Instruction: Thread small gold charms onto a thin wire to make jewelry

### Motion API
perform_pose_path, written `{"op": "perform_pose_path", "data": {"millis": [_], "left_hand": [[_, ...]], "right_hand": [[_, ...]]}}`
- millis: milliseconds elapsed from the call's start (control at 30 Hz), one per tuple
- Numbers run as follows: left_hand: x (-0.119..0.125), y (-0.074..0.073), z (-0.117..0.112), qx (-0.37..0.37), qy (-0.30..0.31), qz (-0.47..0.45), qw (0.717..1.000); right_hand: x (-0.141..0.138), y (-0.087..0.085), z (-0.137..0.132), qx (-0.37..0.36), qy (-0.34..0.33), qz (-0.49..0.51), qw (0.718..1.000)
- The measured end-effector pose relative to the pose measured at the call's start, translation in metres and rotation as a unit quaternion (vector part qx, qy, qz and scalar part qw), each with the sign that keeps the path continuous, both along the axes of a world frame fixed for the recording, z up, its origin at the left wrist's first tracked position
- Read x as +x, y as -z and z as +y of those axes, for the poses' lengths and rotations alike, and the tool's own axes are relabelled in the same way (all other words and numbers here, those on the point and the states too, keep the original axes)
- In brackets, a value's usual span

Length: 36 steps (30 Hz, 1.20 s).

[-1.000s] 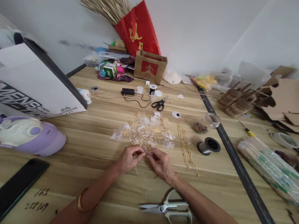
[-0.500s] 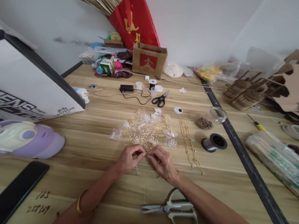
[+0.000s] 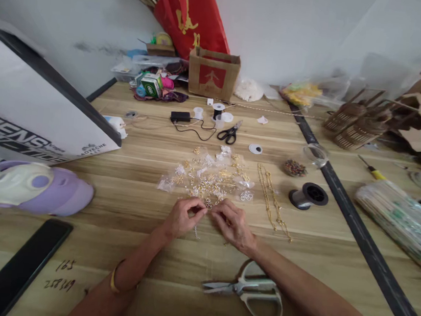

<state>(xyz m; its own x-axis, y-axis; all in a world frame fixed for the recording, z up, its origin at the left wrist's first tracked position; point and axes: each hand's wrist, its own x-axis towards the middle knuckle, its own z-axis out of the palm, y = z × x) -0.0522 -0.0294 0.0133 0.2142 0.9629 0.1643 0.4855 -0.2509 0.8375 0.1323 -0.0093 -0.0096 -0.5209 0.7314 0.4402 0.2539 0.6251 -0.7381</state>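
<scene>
My left hand (image 3: 184, 215) is closed in a pinch over the wooden table, thumb against forefinger. A thin silver chain (image 3: 197, 232) trails from beneath it. Close beside it, my right hand (image 3: 233, 225) is also pinched, fingertips almost meeting those of the left. What sits between its fingers is too small to make out; a bit of gold shows under the palm. Just beyond both hands lies a spread of gold and silver jewelry findings (image 3: 208, 180), some in small clear bags. White-handled scissors (image 3: 260, 294) lie partly open below my right forearm.
Gold chains (image 3: 269, 195), a wire spool (image 3: 308, 196) and a cup of beads (image 3: 295, 168) are to the right. Black scissors (image 3: 229, 133) lie further back. On the left are a phone (image 3: 20, 264), a purple bottle (image 3: 56, 190) and a large white box (image 3: 41, 109).
The view has shifted slightly, so the table items sit a little differently in the picture. Both hands keep their pinch close together, the right fingers slightly more spread.
</scene>
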Motion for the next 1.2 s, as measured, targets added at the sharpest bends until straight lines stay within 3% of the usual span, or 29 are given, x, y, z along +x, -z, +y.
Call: {"op": "perform_pose_path", "data": {"millis": [100, 300, 533, 733, 867, 1200], "left_hand": [[-0.008, -0.006, 0.002, -0.018, 0.0, -0.004, 1.0], [-0.018, -0.014, 0.004, -0.097, 0.062, 0.01, 0.993], [-0.012, -0.007, 0.003, -0.098, 0.064, 0.013, 0.993], [0.012, 0.005, 0.001, -0.016, 0.082, 0.071, 0.994], [0.031, 0.01, 0.0, 0.047, 0.071, 0.128, 0.988], [0.042, 0.017, 0.009, 0.096, 0.182, 0.201, 0.958]], "right_hand": [[0.0, 0.004, 0.001, 0.002, 0.018, 0.03, 0.999], [0.001, 0.001, 0.003, 0.0, 0.038, 0.071, 0.997], [0.004, -0.004, 0.007, -0.027, 0.06, 0.1, 0.993], [0.007, -0.001, 0.008, -0.104, 0.087, 0.125, 0.983], [0.007, -0.002, 0.005, -0.117, 0.08, 0.129, 0.982], [0.009, -0.008, 0.004, -0.099, 0.088, 0.119, 0.984]]}}
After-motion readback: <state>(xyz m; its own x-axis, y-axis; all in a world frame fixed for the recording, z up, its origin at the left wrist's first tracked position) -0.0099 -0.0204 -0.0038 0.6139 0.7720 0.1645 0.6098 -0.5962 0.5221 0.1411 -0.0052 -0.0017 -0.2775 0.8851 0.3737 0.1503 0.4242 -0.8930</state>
